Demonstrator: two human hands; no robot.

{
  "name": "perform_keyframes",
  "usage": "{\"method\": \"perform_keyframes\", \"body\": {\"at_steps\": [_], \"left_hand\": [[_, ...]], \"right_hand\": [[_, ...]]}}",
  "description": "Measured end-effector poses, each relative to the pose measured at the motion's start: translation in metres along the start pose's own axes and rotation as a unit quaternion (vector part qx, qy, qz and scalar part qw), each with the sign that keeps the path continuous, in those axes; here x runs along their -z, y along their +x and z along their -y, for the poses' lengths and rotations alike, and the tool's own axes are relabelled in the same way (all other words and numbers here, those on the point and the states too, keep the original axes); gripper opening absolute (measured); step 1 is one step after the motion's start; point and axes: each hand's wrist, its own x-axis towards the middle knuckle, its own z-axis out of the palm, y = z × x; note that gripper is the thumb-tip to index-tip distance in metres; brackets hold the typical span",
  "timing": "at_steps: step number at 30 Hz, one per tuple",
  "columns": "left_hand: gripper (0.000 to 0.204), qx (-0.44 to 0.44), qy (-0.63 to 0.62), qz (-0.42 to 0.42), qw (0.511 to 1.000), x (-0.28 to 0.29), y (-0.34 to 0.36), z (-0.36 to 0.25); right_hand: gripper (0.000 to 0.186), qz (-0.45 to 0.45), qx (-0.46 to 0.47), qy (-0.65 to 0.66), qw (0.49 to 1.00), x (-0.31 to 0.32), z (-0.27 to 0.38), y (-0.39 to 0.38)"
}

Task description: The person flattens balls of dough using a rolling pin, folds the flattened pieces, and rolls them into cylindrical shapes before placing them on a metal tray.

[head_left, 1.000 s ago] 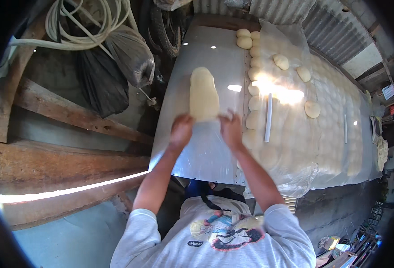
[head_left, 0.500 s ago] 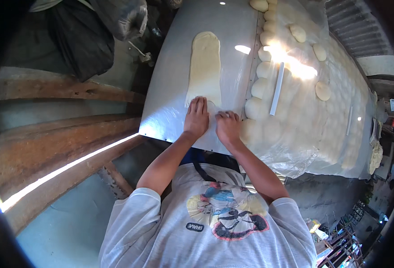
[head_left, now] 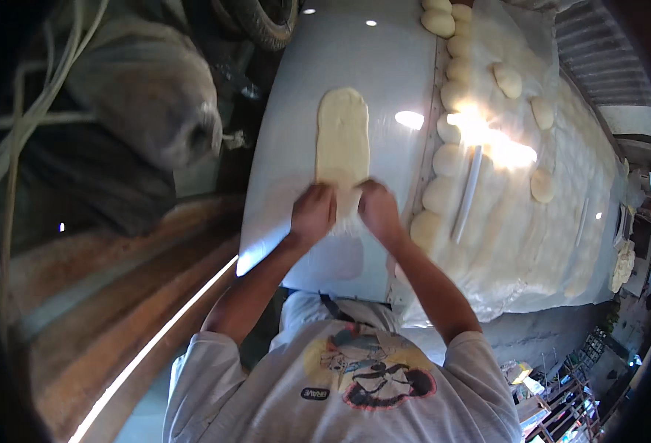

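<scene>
A long, flat strip of pale dough [head_left: 342, 140] lies on the smooth metal tabletop [head_left: 288, 133], its rounded end away from me. At its near end my left hand [head_left: 314, 210] is closed on the left edge, fingers curled in. My right hand [head_left: 379, 210] pinches the right edge in the same way. Between the hands the dough looks thin and blurred, and my fingers partly hide that edge.
To the right, several round dough balls [head_left: 445, 159] line a seam, and many more lie under clear plastic sheeting [head_left: 517, 244]. A narrow pale strip [head_left: 467, 193] rests on the sheeting. Dark sacks [head_left: 141, 88] and wooden beams [head_left: 119, 295] stand left of the table.
Both hands have gone from lying on or beside the strip's near end to gripping its two edges. The strip's near end is drawn in, and the view has shifted.
</scene>
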Motion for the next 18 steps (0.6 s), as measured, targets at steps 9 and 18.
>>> {"method": "perform_keyframes", "body": {"at_steps": [9, 18], "left_hand": [[0.027, -0.183, -0.027, -0.09, 0.979, -0.006, 0.22, 0.081], [0.02, -0.163, 0.047, -0.125, 0.978, 0.013, 0.198, 0.075]], "right_hand": [[0.016, -0.112, 0.171, -0.052, 0.977, 0.023, -0.027, 0.221], [0.013, -0.162, 0.162, -0.114, 0.967, 0.046, -0.016, 0.206]]}}
